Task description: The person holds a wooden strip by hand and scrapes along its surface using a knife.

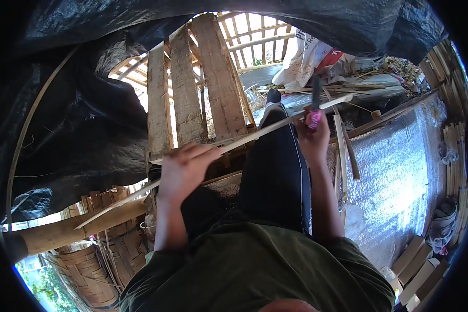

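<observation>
A long, pale bamboo strip (260,132) runs slantwise across my lap, its low end at the left and its high end at the right. My left hand (186,169) is closed around the strip near its middle. In my right hand (313,138) is a knife (316,96) with a pink patterned handle, its dark blade pointing up and away from me. The blade crosses the strip near its right end; whether the edge touches it I cannot tell. My right fingers are partly hidden behind the handle.
Rough wooden planks (221,78) stand ahead of my lap. Black plastic sheeting (73,119) hangs at the left and overhead. A woven bamboo basket (86,273) is at lower left, by a thick bamboo pole (52,238). Silvery sheeting (390,171) covers the right side. A white sack (301,60) lies ahead.
</observation>
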`<state>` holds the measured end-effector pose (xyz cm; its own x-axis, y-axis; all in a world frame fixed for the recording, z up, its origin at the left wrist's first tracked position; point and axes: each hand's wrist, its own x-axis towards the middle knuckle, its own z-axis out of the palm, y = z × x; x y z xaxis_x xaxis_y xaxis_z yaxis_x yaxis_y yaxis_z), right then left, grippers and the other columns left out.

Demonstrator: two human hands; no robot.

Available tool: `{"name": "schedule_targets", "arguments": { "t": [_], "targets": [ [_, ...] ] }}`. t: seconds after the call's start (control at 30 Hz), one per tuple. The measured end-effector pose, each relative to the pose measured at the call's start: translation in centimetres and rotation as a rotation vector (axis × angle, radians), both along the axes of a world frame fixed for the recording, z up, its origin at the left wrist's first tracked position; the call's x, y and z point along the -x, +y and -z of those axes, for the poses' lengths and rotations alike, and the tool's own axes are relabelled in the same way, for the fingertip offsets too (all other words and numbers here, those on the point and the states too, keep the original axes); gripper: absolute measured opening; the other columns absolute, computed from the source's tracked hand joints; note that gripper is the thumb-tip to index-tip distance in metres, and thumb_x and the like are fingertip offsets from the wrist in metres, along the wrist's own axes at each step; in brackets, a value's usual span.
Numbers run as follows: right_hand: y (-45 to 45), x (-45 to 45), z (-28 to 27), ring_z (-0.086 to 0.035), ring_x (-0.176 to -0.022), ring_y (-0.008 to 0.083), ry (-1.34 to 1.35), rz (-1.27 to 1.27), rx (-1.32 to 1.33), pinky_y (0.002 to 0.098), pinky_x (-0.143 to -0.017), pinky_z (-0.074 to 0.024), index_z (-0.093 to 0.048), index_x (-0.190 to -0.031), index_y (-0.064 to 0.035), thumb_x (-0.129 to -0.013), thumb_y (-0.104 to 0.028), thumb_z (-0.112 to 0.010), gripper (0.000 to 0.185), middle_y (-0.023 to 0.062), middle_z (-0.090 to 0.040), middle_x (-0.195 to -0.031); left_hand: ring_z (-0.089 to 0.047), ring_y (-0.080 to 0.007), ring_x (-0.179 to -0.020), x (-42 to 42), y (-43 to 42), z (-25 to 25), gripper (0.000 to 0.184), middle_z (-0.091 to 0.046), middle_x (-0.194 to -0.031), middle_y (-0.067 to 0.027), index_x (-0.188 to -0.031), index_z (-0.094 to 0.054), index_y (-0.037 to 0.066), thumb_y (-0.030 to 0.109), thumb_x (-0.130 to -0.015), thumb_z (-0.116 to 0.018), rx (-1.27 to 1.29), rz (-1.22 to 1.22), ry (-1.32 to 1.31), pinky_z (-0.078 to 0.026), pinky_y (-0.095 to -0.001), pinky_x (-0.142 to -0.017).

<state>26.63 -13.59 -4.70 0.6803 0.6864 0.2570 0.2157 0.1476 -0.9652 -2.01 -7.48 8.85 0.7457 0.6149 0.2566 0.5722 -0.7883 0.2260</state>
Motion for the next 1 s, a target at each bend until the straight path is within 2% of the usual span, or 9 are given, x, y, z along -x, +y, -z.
{"name": "schedule_targets", "arguments": {
  "t": [0.03,0.07,0.17,0.3,0.47,0.53,0.67,0.8,1.0],
  "targets": [
    [0.6,0.1,0.0,-0.058,-0.064,0.0170,-0.193,0.023,0.151,0.0299,-0.061,-0.0470,-0.059,-0.091,-0.0029,-0.084,-0.002,-0.075,0.018,0.0061,-0.058,-0.077,-0.067,-0.0195,-0.071,1.0,0.5,0.5,0.017,-0.072,-0.084,-0.0009,-0.097,-0.075,0.013,0.006,-0.082,-0.071,-0.006,-0.005,-0.043,-0.054,-0.0330,-0.059],
    [1.4,0.0,0.3,-0.058,-0.064,0.0170,-0.198,0.025,0.147,0.0299,-0.061,-0.0470,-0.059,-0.091,-0.0029,-0.084,-0.002,-0.075,0.018,0.0061,-0.058,-0.077,-0.068,-0.0189,-0.074,1.5,0.7,0.8,0.011,-0.071,-0.083,0.0006,-0.093,-0.074,0.012,0.007,-0.084,-0.070,-0.010,-0.011,-0.085,-0.055,-0.0325,-0.060],
    [3.6,-0.2,1.6,-0.064,-0.073,0.0358,-0.252,-0.028,0.269,0.0406,-0.067,-0.0489,-0.057,-0.084,0.0011,-0.077,-0.001,-0.078,0.022,0.0169,-0.061,-0.084,-0.070,-0.0251,-0.079,0.8,0.2,1.7,0.009,-0.072,-0.087,-0.0032,-0.093,-0.074,0.012,0.010,-0.084,-0.071,0.151,-0.181,-0.049,-0.055,-0.0357,-0.067],
    [4.7,-1.0,1.0,-0.066,-0.081,0.0392,-0.394,-0.070,0.094,0.0401,-0.071,-0.0512,-0.060,-0.087,0.0028,-0.077,0.001,-0.075,0.018,0.0180,-0.064,-0.089,-0.070,-0.0274,-0.081,2.2,-0.2,3.3,0.016,-0.073,-0.092,-0.0059,-0.099,-0.076,0.013,0.015,-0.083,-0.074,0.275,-0.273,0.098,-0.054,-0.0375,-0.072],
    [4.6,0.6,-0.8,-0.068,-0.089,0.0389,-0.439,-0.072,0.103,0.0419,-0.075,-0.0530,-0.066,-0.097,0.0034,-0.076,-0.001,-0.078,0.025,0.0181,-0.068,-0.099,-0.070,-0.0284,-0.082,5.6,-0.5,4.9,0.022,-0.072,-0.088,-0.0058,-0.102,-0.074,0.014,0.022,-0.082,-0.076,0.319,-0.289,0.145,-0.054,-0.0397,-0.073],
    [4.8,2.0,-0.5,-0.067,-0.077,0.0303,-0.487,-0.021,0.024,0.0359,-0.069,-0.0512,-0.069,-0.090,0.0000,-0.075,-0.001,-0.077,0.018,0.0142,-0.067,-0.089,-0.069,-0.0295,-0.081,6.3,-0.6,4.3,0.023,-0.072,-0.089,-0.0071,-0.103,-0.075,0.014,0.021,-0.081,-0.077,0.337,-0.313,0.103,-0.054,-0.0400,-0.073],
    [4.8,5.0,-0.6,-0.067,-0.090,0.0372,-0.457,-0.042,0.060,0.0407,-0.077,-0.0530,-0.067,-0.091,0.0022,-0.073,-0.004,-0.081,0.023,0.0157,-0.069,-0.098,-0.069,-0.0308,-0.080,7.4,-0.9,5.3,0.016,-0.071,-0.086,-0.0066,-0.096,-0.072,0.013,0.020,-0.083,-0.076,0.295,-0.386,0.026,-0.053,-0.0400,-0.070],
    [5.0,6.3,-1.4,-0.068,-0.089,0.0359,-0.487,-0.052,0.022,0.0394,-0.077,-0.0533,-0.068,-0.092,0.0023,-0.072,-0.001,-0.080,0.024,0.0155,-0.069,-0.097,-0.068,-0.0305,-0.079,8.7,-1.6,9.3,0.016,-0.070,-0.088,-0.0067,-0.096,-0.068,0.013,0.021,-0.085,-0.075,0.235,-0.441,0.066,-0.053,-0.0410,-0.068],
    [5.3,6.5,-3.1,-0.068,-0.072,0.0216,-0.450,-0.035,0.027,0.0326,-0.069,-0.0526,-0.070,-0.090,0.0004,-0.075,-0.002,-0.081,0.018,0.0095,-0.070,-0.086,-0.068,-0.0273,-0.078,9.5,-1.8,3.6,0.012,-0.066,-0.085,-0.0036,-0.091,-0.065,0.014,0.024,-0.089,-0.070,0.083,-0.381,-0.117,-0.053,-0.0406,-0.065]
  ]
}}
